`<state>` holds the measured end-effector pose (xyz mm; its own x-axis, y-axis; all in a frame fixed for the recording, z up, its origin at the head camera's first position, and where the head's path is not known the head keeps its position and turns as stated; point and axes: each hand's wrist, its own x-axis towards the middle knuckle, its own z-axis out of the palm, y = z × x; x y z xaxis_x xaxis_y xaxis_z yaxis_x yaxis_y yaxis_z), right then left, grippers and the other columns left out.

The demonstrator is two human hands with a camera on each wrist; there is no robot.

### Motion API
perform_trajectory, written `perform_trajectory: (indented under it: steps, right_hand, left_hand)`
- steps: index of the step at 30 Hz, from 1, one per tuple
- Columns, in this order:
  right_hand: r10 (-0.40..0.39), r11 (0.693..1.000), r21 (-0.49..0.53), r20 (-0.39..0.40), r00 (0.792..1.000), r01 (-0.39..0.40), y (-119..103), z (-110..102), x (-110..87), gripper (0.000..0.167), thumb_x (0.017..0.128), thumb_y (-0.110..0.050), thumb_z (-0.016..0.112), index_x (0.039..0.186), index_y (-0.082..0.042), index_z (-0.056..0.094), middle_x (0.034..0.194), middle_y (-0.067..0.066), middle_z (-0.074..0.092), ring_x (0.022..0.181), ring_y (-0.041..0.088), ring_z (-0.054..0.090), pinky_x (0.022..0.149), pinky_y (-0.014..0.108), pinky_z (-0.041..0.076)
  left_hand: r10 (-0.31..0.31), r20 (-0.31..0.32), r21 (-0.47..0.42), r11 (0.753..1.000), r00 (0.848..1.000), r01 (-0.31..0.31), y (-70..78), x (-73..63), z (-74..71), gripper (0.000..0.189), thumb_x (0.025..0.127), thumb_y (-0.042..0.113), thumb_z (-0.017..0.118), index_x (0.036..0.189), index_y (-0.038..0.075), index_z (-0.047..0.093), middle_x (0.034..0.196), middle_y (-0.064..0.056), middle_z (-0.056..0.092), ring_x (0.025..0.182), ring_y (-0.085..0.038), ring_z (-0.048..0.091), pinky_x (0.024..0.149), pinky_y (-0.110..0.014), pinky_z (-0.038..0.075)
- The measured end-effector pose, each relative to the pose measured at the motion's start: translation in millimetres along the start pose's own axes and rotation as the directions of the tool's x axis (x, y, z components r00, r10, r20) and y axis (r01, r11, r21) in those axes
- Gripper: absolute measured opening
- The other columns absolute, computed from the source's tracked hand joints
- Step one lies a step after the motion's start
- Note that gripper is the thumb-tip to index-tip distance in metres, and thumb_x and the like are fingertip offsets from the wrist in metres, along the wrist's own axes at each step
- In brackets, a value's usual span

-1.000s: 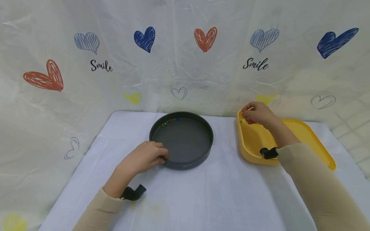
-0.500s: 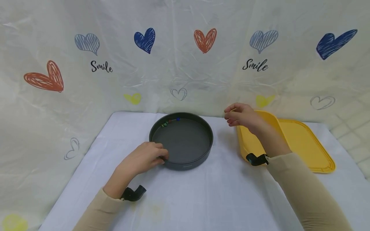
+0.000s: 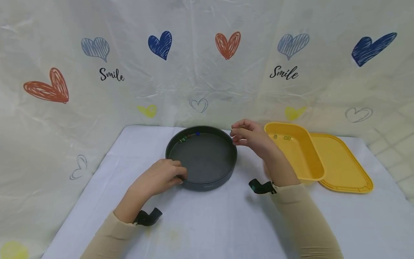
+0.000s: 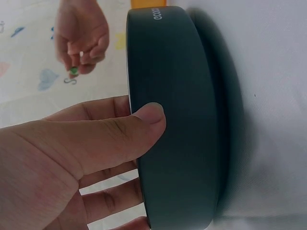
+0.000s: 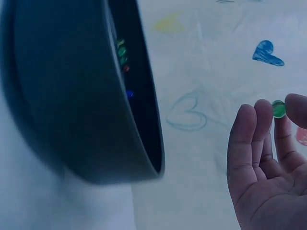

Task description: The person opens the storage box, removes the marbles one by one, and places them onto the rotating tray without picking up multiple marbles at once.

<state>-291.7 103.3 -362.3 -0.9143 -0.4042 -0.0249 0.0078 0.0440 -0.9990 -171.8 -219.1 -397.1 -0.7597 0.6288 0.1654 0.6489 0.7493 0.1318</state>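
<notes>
A dark round pan (image 3: 207,158) sits flat on the cloth. My left hand (image 3: 163,176) grips its near-left rim, the thumb (image 4: 151,115) on the outer wall and the other fingers over the inside. Several small glass marbles (image 3: 185,139), green and reddish, lie along the pan's far-left inner edge beside a blue marble (image 3: 198,133). My right hand (image 3: 253,140) is raised at the pan's right rim. Between thumb and fingertips it pinches a green marble (image 5: 278,109), which the right wrist view shows clearly.
Right of the pan stands a yellow plastic container (image 3: 297,154) with a few pale marbles (image 3: 287,137) at its far end. A yellow lid (image 3: 344,163) lies against its right side. Behind the table hangs a sheet (image 3: 200,82) printed with hearts.
My right hand has moved left from over the yellow container to the pan's right rim, carrying the green marble. The container's inside has come into view. My left hand has kept its grip.
</notes>
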Motion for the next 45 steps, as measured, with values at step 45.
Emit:
perform_trajectory:
  steps: [45]
  right_hand:
    - [-0.053,0.964,-0.252,0.123,0.991,0.083,55.9,69.6,19.5,0.018,0.094,-0.011,0.066,0.109,-0.001,0.064,0.09,0.015,0.065,0.077,0.021,0.062,0.076,0.038,0.057]
  left_hand:
    - [0.009,-0.005,0.026,1.0,1.0,-0.008,0.8,-0.1,0.4,0.018,0.079,0.015,0.084,0.089,0.025,0.073,0.083,0.011,0.063,0.077,-0.01,0.063,0.073,-0.03,0.051]
